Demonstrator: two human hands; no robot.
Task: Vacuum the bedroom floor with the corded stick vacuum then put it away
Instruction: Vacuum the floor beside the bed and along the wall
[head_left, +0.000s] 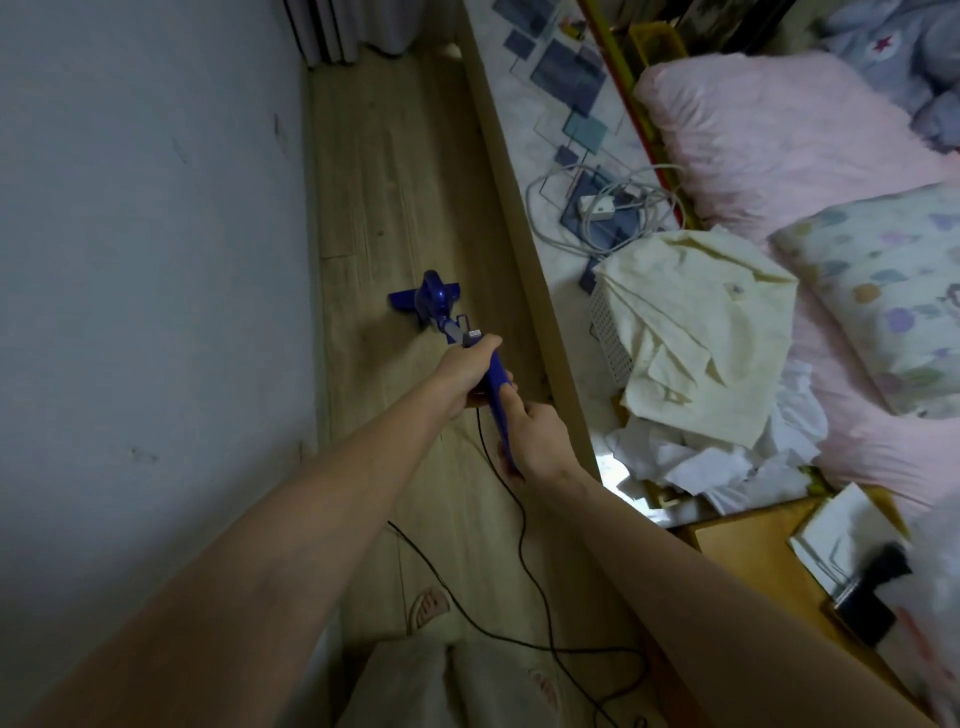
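- Stick vacuum (470, 353) — blue, corded — stands at mid-frame in the narrow strip of wooden floor (395, 171) between the wall (145, 218) at left and the bed frame (519, 218) at right; its floor head (423, 299) sits flat on the boards.
- Step in hand, as I judge it: the vacuuming pass itself — putting away is not yet due.
- Left hand (467, 371) is clenched round the upper handle; right hand (535, 439) grasps the handle lower in the frame, fingers (511, 402) wrapped on the blue shaft.
- Black cord (524, 530) trails from the handle toward the bottom of the frame, looping on the floor.
- Next move likely calls for pushing the head toward the curtain (358, 28) at the upper left, keeping the cord clear of the feet.
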